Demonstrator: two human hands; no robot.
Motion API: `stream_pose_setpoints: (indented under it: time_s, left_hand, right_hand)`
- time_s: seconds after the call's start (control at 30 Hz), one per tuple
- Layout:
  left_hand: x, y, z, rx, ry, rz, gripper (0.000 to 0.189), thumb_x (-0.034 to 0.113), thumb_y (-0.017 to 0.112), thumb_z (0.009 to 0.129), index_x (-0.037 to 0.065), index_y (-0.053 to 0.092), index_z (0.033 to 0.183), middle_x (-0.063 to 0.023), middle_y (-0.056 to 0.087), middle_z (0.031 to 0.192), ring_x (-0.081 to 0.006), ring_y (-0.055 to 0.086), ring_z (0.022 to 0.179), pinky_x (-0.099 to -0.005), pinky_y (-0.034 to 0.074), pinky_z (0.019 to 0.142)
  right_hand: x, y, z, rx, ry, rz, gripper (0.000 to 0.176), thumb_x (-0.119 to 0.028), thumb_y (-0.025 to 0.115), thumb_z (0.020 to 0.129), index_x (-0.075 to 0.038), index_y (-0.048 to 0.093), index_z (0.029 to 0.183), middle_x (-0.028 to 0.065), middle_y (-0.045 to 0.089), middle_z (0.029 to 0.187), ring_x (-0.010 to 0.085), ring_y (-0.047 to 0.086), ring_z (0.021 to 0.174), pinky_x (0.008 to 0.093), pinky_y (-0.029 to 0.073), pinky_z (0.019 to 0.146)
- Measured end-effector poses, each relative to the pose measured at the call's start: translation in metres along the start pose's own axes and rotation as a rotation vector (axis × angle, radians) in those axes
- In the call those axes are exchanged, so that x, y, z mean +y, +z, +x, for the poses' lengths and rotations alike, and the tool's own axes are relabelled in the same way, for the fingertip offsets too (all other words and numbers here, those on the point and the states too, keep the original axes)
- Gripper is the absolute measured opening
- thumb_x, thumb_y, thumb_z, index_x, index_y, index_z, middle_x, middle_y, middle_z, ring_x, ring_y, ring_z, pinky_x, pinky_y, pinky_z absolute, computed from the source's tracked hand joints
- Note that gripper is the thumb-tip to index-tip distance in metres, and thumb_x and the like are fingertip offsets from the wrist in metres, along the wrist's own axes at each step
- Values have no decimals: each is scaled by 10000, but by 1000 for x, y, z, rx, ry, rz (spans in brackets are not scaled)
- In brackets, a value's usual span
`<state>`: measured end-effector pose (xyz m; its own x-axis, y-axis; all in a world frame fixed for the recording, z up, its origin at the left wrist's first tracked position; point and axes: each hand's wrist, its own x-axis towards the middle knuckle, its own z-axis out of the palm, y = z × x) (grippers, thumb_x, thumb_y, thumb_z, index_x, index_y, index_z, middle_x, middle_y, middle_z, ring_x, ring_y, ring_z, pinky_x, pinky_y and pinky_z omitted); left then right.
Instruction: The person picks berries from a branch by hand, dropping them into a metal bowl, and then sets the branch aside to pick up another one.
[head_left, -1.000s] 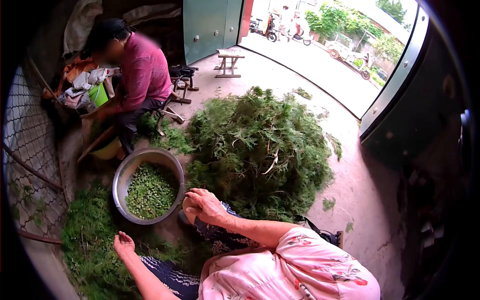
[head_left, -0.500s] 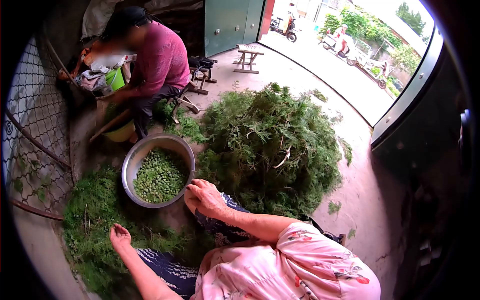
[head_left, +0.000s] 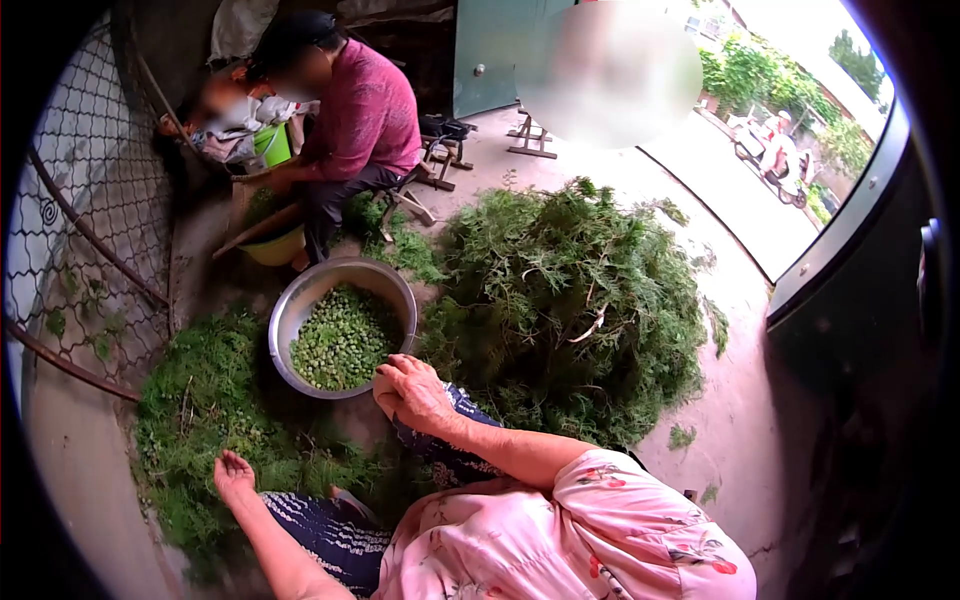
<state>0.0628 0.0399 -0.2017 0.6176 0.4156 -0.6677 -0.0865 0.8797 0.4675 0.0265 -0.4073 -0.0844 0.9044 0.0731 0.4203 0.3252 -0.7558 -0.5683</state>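
A wide metal basin (head_left: 284,365) stands on the floor in front of me, partly filled with small round green cones or berries (head_left: 345,338). My right hand (head_left: 412,392) is at its near right rim, above my knee. Its fingers are bent together, and whatever they may hold is hidden. Farther left, my left hand (head_left: 234,474) hovers over a spread of picked green sprigs (head_left: 205,400), palm turned up, fingers loosely curled and slightly apart, nothing visible in them. A large heap of feathery evergreen branches (head_left: 570,300) lies right of the basin.
Across from me a person (head_left: 365,120) in a pink top sits low, hands over a yellow bucket (head_left: 272,248). Wire mesh (head_left: 95,170) borders the left. Behind stand a small wooden stool (head_left: 531,138) and a green door (head_left: 500,60); scooters (head_left: 775,155) are outside. A blurred patch hides part of the doorway.
The view has shifted, so the basin, branch heap and seated person appear farther right. My hands stay in nearly the same places; the basin's contents look unchanged.
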Motion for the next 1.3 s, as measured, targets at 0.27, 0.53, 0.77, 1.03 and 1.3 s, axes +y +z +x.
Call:
stream_pose_setpoints:
  time_s: [0.27,0.53,0.77,1.03,1.3]
  left_hand:
    - [13,-14,-37,-103,-19,-167,200,273,549,849,79,591,827,-22,641,800,-144,605,704,-302,506,606]
    - [48,-80,-88,-609,121,-317,195,160,439,900,9,562,899,-105,615,841,-202,576,766,-319,492,691]
    - [66,-115,-115,-231,327,-212,139,133,496,870,8,557,883,-108,616,880,-211,587,798,-344,484,723]
    - [61,-111,-142,-122,485,-109,117,81,535,840,-7,531,917,-135,595,872,-218,580,762,-325,492,675]
    - [51,-87,-173,65,578,28,136,84,560,830,1,535,936,-113,592,893,-204,570,802,-311,484,703]
  right_hand:
    - [2,9,5,-36,-4,16,442,-168,618,664,-60,540,1085,170,477,1157,339,422,1093,426,333,915]
    - [16,27,19,-71,-152,36,345,-111,632,666,-56,569,1001,145,548,1062,352,517,950,402,434,801]
    - [-11,12,19,-219,-110,102,319,-149,635,746,-37,579,1039,119,567,1064,258,566,944,313,435,822]
    - [-32,25,30,-328,-31,174,322,-184,624,761,-64,586,1057,105,545,1101,221,558,934,305,433,828]
    - [-87,57,38,-328,-337,274,325,-205,622,773,-36,584,1048,141,516,1141,296,530,998,361,441,829]
